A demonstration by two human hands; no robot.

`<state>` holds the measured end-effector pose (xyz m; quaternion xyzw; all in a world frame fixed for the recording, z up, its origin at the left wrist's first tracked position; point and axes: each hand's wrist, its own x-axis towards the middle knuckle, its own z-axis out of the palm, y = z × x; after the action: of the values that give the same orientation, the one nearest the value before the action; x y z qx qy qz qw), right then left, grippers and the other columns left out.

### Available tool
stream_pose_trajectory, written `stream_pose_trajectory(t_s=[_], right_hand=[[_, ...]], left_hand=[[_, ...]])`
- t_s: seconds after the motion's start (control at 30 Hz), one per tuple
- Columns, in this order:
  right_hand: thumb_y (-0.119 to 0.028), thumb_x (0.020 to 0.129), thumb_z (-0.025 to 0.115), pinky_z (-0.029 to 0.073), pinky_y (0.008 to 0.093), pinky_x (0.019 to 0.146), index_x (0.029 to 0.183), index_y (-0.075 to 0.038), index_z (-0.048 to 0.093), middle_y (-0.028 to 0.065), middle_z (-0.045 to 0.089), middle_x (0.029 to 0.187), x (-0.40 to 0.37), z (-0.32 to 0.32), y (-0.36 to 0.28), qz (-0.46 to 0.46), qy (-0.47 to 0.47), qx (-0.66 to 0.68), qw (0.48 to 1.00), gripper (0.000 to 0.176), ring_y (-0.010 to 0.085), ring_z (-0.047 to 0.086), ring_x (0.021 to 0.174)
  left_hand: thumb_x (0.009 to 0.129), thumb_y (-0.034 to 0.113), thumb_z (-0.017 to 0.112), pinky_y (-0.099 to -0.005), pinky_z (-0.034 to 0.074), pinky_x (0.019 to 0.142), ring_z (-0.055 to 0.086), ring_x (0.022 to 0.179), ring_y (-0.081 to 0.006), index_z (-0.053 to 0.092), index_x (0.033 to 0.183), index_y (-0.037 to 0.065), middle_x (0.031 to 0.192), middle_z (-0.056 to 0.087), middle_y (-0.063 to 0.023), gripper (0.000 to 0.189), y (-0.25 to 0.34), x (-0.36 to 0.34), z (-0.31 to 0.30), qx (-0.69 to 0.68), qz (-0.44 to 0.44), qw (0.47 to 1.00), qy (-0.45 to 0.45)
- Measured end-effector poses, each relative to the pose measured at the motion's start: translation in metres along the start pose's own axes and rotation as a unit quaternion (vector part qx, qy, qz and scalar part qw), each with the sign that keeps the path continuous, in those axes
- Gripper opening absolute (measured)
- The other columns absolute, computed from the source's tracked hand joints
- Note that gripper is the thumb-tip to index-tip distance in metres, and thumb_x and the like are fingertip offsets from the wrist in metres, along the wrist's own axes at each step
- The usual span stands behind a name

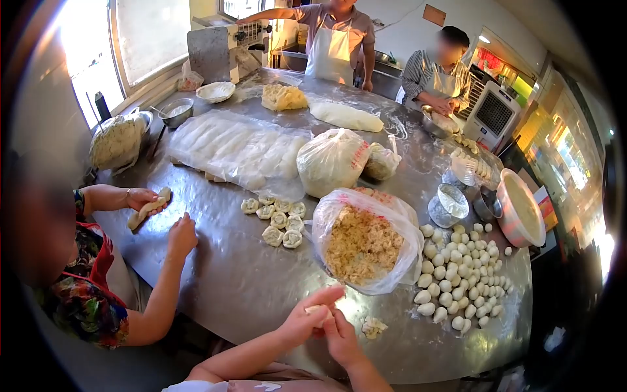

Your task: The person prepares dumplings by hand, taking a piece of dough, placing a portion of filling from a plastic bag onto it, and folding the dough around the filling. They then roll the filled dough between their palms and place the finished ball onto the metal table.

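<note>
My left hand [307,321] and my right hand [342,336] meet over the front edge of the metal table, closed around a small piece of pale dough [319,312]. Just beyond them lies an open plastic bag of crumbly yellowish filling [362,245]. To the right of my hands a flattened scrap of dough [373,327] rests on the metal. Many small round dough balls [457,271] are spread at the right. Several pleated dough pieces [282,222] sit left of the filling bag.
A co-worker at the left holds a dough strip [149,208]. Two other people stand across the metal table [228,274]. Plastic-covered dough [241,147], a tied bag [332,162], a metal container [448,205] and a large tub [520,208] stand farther back.
</note>
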<state>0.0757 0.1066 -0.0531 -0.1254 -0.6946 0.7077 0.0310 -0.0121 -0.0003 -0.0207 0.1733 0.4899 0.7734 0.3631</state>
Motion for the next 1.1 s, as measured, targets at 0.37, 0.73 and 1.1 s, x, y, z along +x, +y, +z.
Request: stream_pose_trajectory(t_s=[0.37,0.73,1.1], right_hand=[[-0.054,0.095,0.035,0.042,0.0241,0.052,0.11,-0.006,0.049,0.0053,0.057,0.088,-0.003,-0.012,-0.014,0.004,0.026,0.081,0.996,0.052,0.0116,0.052,0.062],[-0.037,0.098,0.041,0.048,0.0285,0.061,0.106,-0.005,0.053,0.008,0.06,0.091,-0.009,-0.051,0.009,0.154,0.04,0.178,0.971,0.034,0.0154,0.057,0.069],[-0.054,0.094,0.039,0.048,0.03,0.08,0.128,-0.002,0.043,0.0097,0.053,0.125,0.018,-0.267,-0.045,-0.136,0.403,0.329,0.843,0.062,0.0187,0.057,0.095]], left_hand=[[0.094,0.045,0.048,-0.0391,0.036,0.102,0.058,0.104,-0.0201,0.058,0.117,0.005,0.098,0.064,-0.0077,0.048,-0.004,0.005,0.025,-0.115,-0.007,0.99,0.076],[0.097,0.046,0.037,-0.0299,0.045,0.078,0.053,0.099,-0.0132,0.043,0.13,0.011,0.12,0.054,-0.004,0.049,-0.04,0.015,-0.009,0.018,-0.09,0.992,0.085],[0.092,0.015,0.056,-0.0328,0.037,0.1,0.045,0.116,-0.0212,0.038,0.132,-0.002,0.128,0.043,-0.0154,0.047,-0.047,0.047,-0.162,0.317,0.13,0.861,0.376]])
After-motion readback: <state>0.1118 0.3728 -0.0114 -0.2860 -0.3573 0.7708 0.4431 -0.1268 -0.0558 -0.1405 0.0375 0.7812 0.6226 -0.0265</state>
